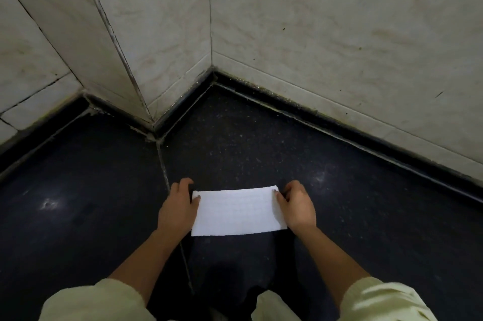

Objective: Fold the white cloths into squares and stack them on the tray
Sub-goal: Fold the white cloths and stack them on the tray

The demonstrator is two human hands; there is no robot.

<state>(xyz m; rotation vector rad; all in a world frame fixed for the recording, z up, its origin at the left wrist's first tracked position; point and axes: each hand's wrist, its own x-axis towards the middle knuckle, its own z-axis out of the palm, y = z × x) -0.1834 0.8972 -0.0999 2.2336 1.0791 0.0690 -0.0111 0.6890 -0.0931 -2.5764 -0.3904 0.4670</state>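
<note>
**A:** what are your hands on right now?

**B:** On my feed, left hand (177,207) and right hand (298,208) are each at a short end of the white cloth (236,212), lower middle of the frame. Thumbs sit on top of the far corners with the fingers curled in behind the edge, so I'd call both pinched on the cloth. Gripping the two ends makes sense to me: the edges line up that way, and I'm set to bring one end over the other.

**A:** so not a square yet?

**B:** Nope, it's a wide rectangle lying flat on the dark speckled surface (91,203). My guess is one more fold across gets it square.

**A:** how many of everything?

**B:** Two hands, one cloth, two pale sleeves (91,302) at the bottom edge. Zero trays and zero other cloths in view, so I can't say where the stack goes. Past that it's just tiled wall (313,33) filling the top half.
</note>
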